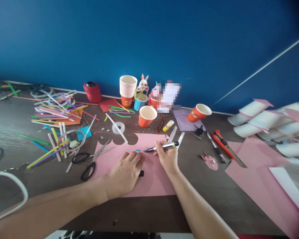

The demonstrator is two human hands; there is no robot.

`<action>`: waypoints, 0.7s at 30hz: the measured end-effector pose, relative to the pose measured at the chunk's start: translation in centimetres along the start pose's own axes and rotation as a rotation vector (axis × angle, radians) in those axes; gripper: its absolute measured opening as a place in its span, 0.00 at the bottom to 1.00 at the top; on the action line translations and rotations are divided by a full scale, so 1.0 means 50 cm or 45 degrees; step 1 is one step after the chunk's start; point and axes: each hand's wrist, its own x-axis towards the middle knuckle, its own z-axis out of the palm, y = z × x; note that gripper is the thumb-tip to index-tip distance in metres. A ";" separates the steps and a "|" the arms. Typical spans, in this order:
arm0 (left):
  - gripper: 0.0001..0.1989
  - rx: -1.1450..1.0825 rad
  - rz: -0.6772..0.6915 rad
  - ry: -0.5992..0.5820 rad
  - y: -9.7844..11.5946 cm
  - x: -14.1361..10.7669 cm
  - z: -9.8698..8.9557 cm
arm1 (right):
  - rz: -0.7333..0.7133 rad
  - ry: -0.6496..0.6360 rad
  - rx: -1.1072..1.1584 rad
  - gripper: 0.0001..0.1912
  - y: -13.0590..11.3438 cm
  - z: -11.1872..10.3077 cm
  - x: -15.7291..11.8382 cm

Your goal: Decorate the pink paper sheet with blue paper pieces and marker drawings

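A pink paper sheet with curved cut-outs along its far edge lies before me. My right hand grips a black and silver marker, its tip at the paper beside a small blue piece. On the sheet's left part rests my left hand, fingers bent and pressed together near the blue piece. A black cap sticks out at its right side; whether the fingers hold it I cannot tell. Scissors lie spread at the sheet's left edge.
Paper straws pile up at left, near a tape roll. Stacked cups, a rabbit figure and an orange cup stand behind. At right lie a red cutter, a pink rabbit cut-out and white paper rolls.
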 end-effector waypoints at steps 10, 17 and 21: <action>0.23 -0.011 0.004 -0.005 -0.001 0.000 0.001 | 0.001 0.004 0.004 0.16 0.000 0.001 0.000; 0.23 -0.007 0.003 -0.004 -0.001 0.001 0.002 | -0.002 0.022 -0.008 0.16 0.000 0.000 0.001; 0.23 0.001 0.004 0.002 -0.001 0.000 0.002 | -0.021 0.019 -0.043 0.16 0.000 -0.002 0.002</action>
